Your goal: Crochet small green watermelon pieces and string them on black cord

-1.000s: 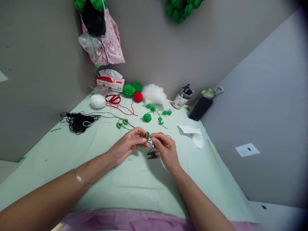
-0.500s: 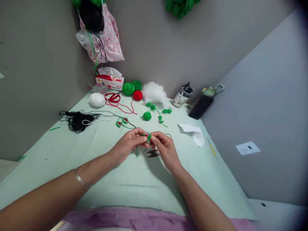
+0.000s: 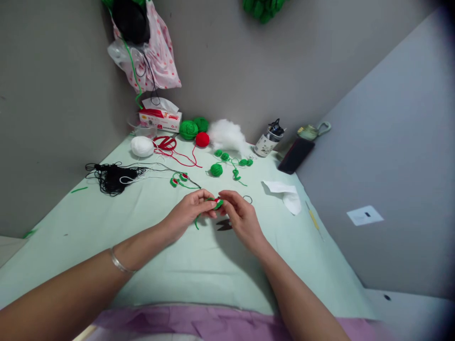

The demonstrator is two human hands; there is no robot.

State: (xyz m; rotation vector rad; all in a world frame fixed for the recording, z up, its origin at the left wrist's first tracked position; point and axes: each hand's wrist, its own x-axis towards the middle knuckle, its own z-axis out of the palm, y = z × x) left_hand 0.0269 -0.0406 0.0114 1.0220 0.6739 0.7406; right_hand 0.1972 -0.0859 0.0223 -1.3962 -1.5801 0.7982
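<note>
Both of my hands meet over the middle of the pale green table (image 3: pixel 177 265). My left hand (image 3: pixel 190 210) pinches a small green and red crocheted piece (image 3: pixel 217 202) between thumb and fingers. My right hand (image 3: pixel 239 215) is closed on the same piece from the right side. A green yarn tail (image 3: pixel 196 221) hangs down from the piece. Small black scissors (image 3: pixel 224 225) lie on the cloth just under my right hand.
Black thread tangle (image 3: pixel 112 177), white yarn ball (image 3: pixel 142 146), red yarn (image 3: pixel 202 139), green yarn balls (image 3: pixel 189 129), white stuffing (image 3: pixel 227 135) and small green pieces (image 3: pixel 216 169) lie further back. A tissue box (image 3: pixel 159 118), bottle (image 3: pixel 267 140), phone (image 3: pixel 295 155), white tissue (image 3: pixel 287 196) and yellow hook (image 3: pixel 313 219) sit near the walls.
The crocheted piece has been turned between my fingers and the green yarn loop has straightened into a hanging tail. Both hands stayed together in the same spot.
</note>
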